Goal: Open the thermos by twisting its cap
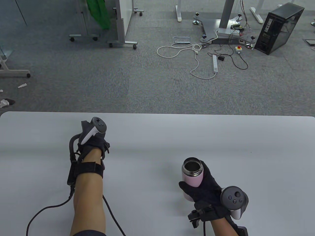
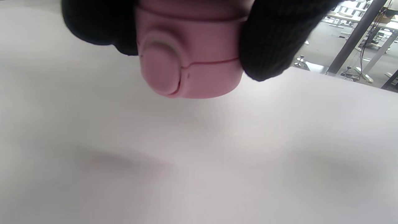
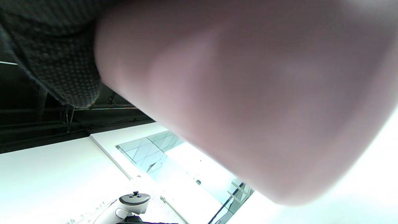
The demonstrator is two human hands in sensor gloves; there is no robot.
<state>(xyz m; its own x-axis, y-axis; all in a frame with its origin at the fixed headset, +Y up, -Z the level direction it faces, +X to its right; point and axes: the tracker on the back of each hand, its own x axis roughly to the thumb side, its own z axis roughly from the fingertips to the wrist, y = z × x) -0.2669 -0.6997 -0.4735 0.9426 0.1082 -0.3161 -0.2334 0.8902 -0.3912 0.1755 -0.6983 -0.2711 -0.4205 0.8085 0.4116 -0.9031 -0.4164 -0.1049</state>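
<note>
- The pink cylindrical metal thermos body [image 1: 192,179] stands at the near right of the white bench [image 1: 157,137], its steel-lined mouth open and pointing up, tilted slightly.
- The right hand [image 1: 208,189] in a black sensor glove grips the thermos body around its middle, fingers wrapped closed on it from the right and near side.
- The pink round plastic cap with a push button [image 2: 189,59] is off the thermos, held by the left hand [image 1: 94,141] at the left-centre of the bench, well apart from the body.
- In the left wrist view, black gloved fingers [image 2: 270,40] pinch the cap from both sides, just above the bench surface.
- A grey tracker [image 1: 232,196] sits on the back of the right hand.
</note>
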